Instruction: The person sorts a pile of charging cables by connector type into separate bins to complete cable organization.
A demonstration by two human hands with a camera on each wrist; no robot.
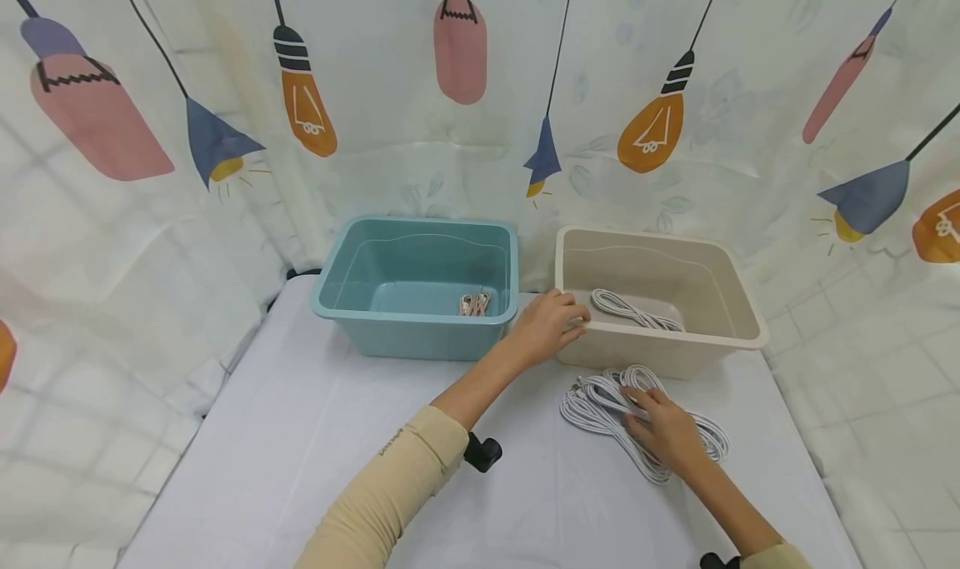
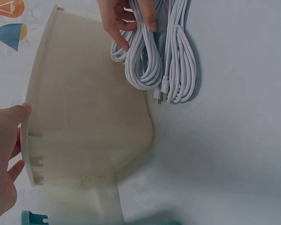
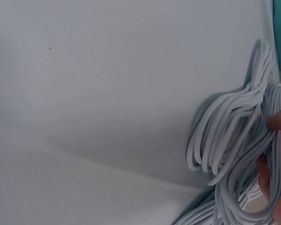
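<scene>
White cable bundles (image 1: 600,412) lie on the white-clothed surface (image 1: 300,452), lower right of the head view, just in front of the beige bin (image 1: 637,354). Cables look slim, smooth, coiled in long flattened loops; each visible tie cinches a bundle narrow, w/ strands fanning out past it. L wrist view, top ctr: two bundles side by side, plus loops partly hidden behind; white plugs (image 2: 165,86) w/ metal tips show at the lower end.

Right grip (image 1: 667,431): thumb & fingers pinch one bundle, loops drooping below, per L wrist view. Left grip (image 1: 551,327): pinches the beige bin's rim, thumb on one side, fingertips on the other.

Inside that bin, one white bundle (image 1: 637,312); in the teal bin (image 1: 416,336), upper ctr, a small coppery-white coil (image 1: 474,304).
</scene>
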